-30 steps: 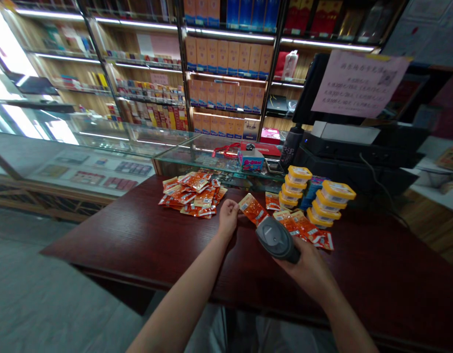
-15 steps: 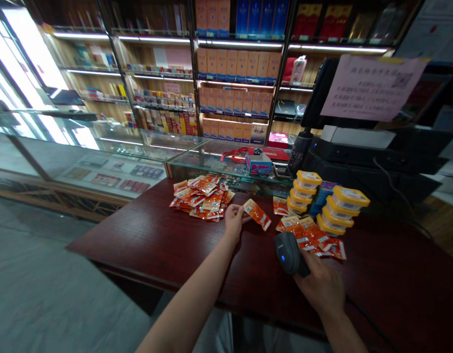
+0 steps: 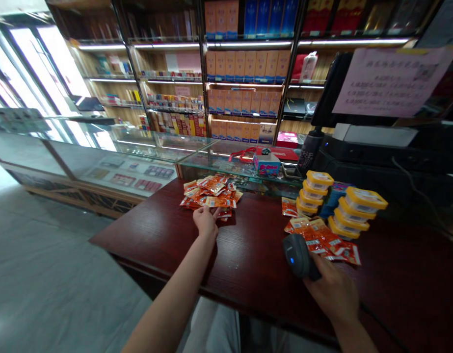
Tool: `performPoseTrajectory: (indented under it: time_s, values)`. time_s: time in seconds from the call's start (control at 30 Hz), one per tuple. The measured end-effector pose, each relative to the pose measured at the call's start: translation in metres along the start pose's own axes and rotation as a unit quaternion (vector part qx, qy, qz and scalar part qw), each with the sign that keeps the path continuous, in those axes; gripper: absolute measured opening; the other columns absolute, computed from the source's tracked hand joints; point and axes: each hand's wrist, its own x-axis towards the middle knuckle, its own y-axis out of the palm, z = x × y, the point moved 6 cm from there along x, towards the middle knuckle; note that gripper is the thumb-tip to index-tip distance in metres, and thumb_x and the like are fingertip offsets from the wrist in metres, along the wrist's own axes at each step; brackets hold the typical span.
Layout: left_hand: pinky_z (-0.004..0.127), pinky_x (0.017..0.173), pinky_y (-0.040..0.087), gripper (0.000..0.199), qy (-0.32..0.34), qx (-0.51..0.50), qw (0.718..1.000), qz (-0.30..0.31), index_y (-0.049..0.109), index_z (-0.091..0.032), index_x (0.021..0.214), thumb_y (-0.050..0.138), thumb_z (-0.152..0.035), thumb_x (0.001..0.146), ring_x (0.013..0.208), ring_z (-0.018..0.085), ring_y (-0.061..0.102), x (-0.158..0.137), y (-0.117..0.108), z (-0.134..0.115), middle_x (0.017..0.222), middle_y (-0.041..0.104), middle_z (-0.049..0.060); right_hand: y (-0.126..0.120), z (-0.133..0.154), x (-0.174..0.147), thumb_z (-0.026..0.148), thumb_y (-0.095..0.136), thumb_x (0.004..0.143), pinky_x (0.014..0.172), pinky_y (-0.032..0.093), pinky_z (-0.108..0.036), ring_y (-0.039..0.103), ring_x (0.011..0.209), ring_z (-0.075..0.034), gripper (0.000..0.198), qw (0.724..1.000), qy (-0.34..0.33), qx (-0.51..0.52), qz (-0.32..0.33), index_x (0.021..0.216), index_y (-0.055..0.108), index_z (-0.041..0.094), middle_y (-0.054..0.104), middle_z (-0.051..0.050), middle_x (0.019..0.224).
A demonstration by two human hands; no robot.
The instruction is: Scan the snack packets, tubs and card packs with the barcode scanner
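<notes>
Near the middle of the frame we see a heap of packets [image 3: 210,185], glossy orange-red with pale cream ends and small printed labels, overlapping at odd angles on the dark reddish-brown surface [image 3: 248,250]. Our left hand [image 3: 206,223] is at the heap's near edge, fingers partly curled; we cannot tell whether they pinch a packet. Right of centre, our right hand [image 3: 334,291] grips a dark grey scanner [image 3: 297,255], its blue light lit, below a smaller spread of similar packets [image 3: 324,234] and yellow-lidded tubs [image 3: 353,213].

Pale grey trousers [image 3: 212,326] show below — softly creased cloth — while both forearms [image 3: 178,289] are bare.
</notes>
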Motion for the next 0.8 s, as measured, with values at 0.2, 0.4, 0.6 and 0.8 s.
performPoseTrajectory:
  time_s: [0.2, 0.4, 0.6, 0.8]
  values:
    - [0.03, 0.078, 0.059, 0.018, 0.028, -0.017, 0.997, -0.071, 0.043, -0.015, 0.07, 0.052, -0.007, 0.084, 0.066, 0.005, 0.062, 0.013, -0.008, 0.001, 0.074, 0.054, -0.001, 0.001, 0.001, 0.0, 0.029, 0.049, 0.082, 0.067, 0.046, -0.032, 0.066, 0.079, -0.024, 0.028, 1.0, -0.003, -0.008, 0.008, 0.106, 0.059, 0.018, 0.071, -0.007, 0.092]
    - [0.03, 0.058, 0.059, 0.014, 0.018, 0.068, 0.992, -0.107, 0.047, -0.014, 0.078, 0.061, -0.017, 0.081, 0.055, 0.011, 0.062, 0.024, -0.011, 0.002, 0.071, 0.056, 0.0, 0.004, 0.002, -0.001, 0.027, 0.049, 0.08, 0.068, 0.046, -0.032, 0.066, 0.08, -0.023, 0.03, 1.0, -0.013, -0.002, 0.025, 0.108, 0.058, 0.02, 0.071, -0.007, 0.096]
    - [0.03, 0.061, 0.057, 0.011, 0.066, 0.076, 0.993, -0.064, 0.046, -0.016, 0.079, 0.056, -0.02, 0.082, 0.059, 0.011, 0.062, 0.019, -0.012, 0.003, 0.07, 0.055, -0.001, 0.001, 0.003, 0.0, 0.026, 0.047, 0.081, 0.067, 0.046, -0.032, 0.066, 0.08, -0.023, 0.029, 1.0, -0.007, 0.017, 0.024, 0.107, 0.059, 0.02, 0.071, -0.007, 0.096]
    - [0.039, 0.084, 0.049, 0.009, 0.315, 0.438, 0.835, 0.106, 0.062, -0.018, 0.077, 0.067, -0.019, 0.069, 0.083, 0.02, 0.057, -0.007, 0.018, -0.011, 0.081, 0.056, 0.003, 0.003, 0.003, -0.001, 0.025, 0.048, 0.08, 0.068, 0.046, -0.032, 0.066, 0.082, -0.023, 0.032, 0.999, -0.013, 0.02, 0.03, 0.11, 0.059, 0.02, 0.071, -0.007, 0.096]
